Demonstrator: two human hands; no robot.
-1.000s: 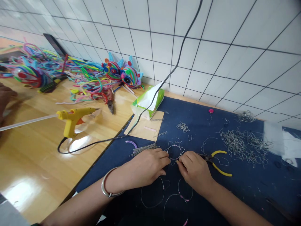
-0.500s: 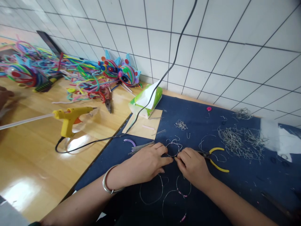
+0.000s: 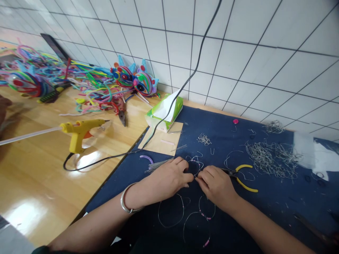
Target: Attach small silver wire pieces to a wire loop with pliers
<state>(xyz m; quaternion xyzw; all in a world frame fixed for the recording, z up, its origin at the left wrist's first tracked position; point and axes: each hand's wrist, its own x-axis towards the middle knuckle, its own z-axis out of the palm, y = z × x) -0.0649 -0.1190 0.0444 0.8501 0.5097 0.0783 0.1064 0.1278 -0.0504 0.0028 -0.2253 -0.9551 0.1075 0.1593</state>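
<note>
A small wire ring with pink beads [image 3: 199, 163] stands between my hands, above the blue cloth. My right hand [image 3: 218, 185] pinches its near side between thumb and fingertips. Close by on the left, my left hand [image 3: 169, 178] is curled with its fingertips at the same near edge of the ring; the exact contact is hard to see. Toward me lie a large wire loop [image 3: 171, 227], a smaller loop with pink beads [image 3: 206, 217] and another beaded loop [image 3: 184, 225]. Yellow-handled pliers [image 3: 246, 179] rest right of my right hand, their jaws partly hidden behind it.
Straight wires [image 3: 159, 164] lie by my left hand. Tangled wire [image 3: 261, 157] spreads at the right. A tissue pack [image 3: 169, 109] and cardboard [image 3: 156, 141] sit behind. A yellow glue gun [image 3: 76, 135] trails a cord. At the left edge shows another person's hand [image 3: 4, 107].
My left hand's fingers have curled in more and the hand has shifted slightly right. My right hand has moved a little left, and the beaded ring has tilted slightly.
</note>
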